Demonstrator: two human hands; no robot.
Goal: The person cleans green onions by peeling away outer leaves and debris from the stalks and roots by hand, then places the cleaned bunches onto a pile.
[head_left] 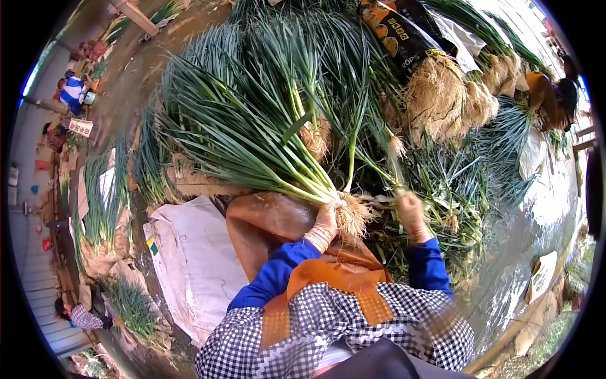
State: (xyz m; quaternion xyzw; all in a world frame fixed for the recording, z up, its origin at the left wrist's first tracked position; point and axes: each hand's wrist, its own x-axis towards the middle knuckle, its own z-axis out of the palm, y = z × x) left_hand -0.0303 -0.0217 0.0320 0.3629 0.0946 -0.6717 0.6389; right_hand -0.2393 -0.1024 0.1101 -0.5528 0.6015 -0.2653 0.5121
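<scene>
From the left, we count one white sack (196,252) on the ground, then one bunch of green onions (287,151) in front of the brown apron (271,218), two hands at work, and one black printed bag (394,38) up at the right. Our left hand (325,221) is wrapped snugly round the bunch's pale base, right by the roots (353,218). Over to our right hand (411,211): fingers curled closed, blurred, and we can't tell on what! The bunch's long axis runs diagonally, leaves fanning up-left, roots down-right.
</scene>
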